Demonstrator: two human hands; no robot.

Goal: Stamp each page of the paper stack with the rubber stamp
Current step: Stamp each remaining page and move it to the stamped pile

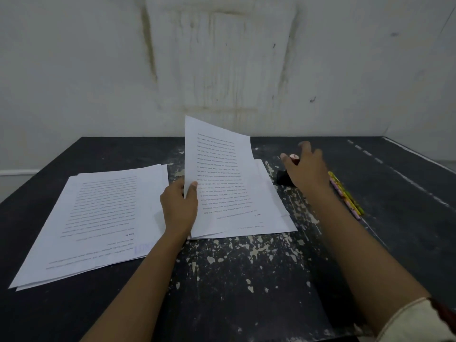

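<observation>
Landmark for all positions: the rubber stamp (294,157), standing on the table (246,280) at the far right of the papers.

1. Right hand (307,169): I read it as released; fingers spread over the rubber stamp, thumb just beside its knob; I cannot tell whether any finger touches it.
2. Left hand (179,206): grasping the lifted sheet (217,169) at its left edge, thumb on the printed face; the sheet stands raised just left of the stamp.
3. Source stack (276,218): lies flat under the lifted sheet, near the stamp and on its left; only a few sheets show at the edges.
4. Finished pile (98,218): well left of the stamp; its top page carries a faint blue mark (143,249) at the near edge, so I judge these pages stamped.
5. A black block (283,178), possibly the ink pad, sits just in front of the stamp; pencils (345,193) lie to its right.

Progress, as judged: part done; the source stack remains to be stamped, page by page.
</observation>
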